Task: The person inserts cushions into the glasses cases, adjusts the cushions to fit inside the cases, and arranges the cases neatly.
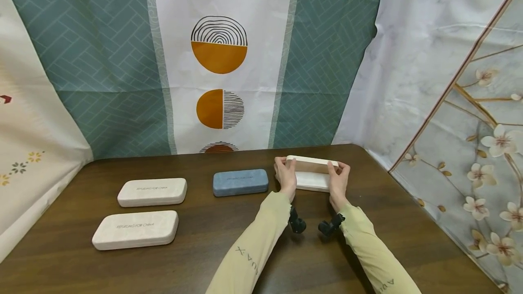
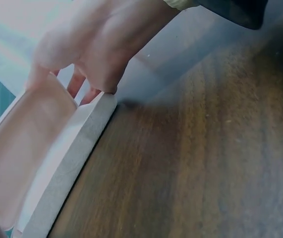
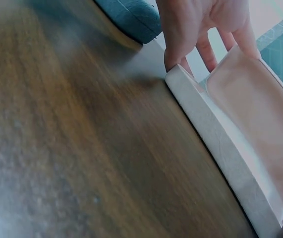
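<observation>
A white glasses case (image 1: 312, 185) lies on the table with its lid (image 1: 312, 160) raised, showing a tan-pink lining (image 2: 32, 139). At the case's left end my left hand (image 1: 287, 176) grips it, the thumb by the near corner of the base and fingers at the lid. Its right end is gripped the same way by my right hand (image 1: 338, 184). Each wrist view mainly shows the opposite hand: the right hand (image 2: 94, 44) in the left wrist view, the left hand (image 3: 205, 29) in the right. How much lies inside the base is hard to tell.
A closed blue case (image 1: 240, 183) sits left of my left hand. Farther left are two closed white cases, one farther back (image 1: 153, 193) and one nearer (image 1: 136, 230). The brown wooden table (image 1: 196, 262) meets hanging curtains (image 1: 327, 80) at the back and right.
</observation>
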A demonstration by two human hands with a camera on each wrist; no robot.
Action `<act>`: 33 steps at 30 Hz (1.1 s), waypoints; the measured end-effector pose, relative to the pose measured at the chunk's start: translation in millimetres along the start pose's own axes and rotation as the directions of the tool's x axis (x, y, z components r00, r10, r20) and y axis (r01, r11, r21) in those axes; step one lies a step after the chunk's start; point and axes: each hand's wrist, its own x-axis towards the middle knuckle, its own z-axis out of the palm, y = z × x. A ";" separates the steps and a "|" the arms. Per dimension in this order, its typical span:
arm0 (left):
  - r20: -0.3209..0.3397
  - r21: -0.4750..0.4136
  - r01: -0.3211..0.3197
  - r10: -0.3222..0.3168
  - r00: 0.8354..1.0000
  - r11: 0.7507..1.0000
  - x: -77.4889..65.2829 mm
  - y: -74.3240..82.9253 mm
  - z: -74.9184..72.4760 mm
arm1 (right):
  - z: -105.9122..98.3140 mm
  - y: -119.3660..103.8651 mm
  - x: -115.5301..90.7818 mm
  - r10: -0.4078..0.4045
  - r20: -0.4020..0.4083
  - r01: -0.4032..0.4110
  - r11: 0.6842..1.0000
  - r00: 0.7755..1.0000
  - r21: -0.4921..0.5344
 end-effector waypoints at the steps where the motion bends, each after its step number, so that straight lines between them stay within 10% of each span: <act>1: 0.005 -0.003 0.000 0.000 1.000 1.000 0.0 -0.6 -0.6 | -0.7 0.5 0.0 -0.005 0.003 0.005 1.000 1.000 0.001; 33: 0.145 0.051 -0.039 0.031 0.989 0.998 -6.5 2.4 -31.4 | -20.9 1.4 -4.5 -0.017 0.090 0.011 0.998 0.996 0.066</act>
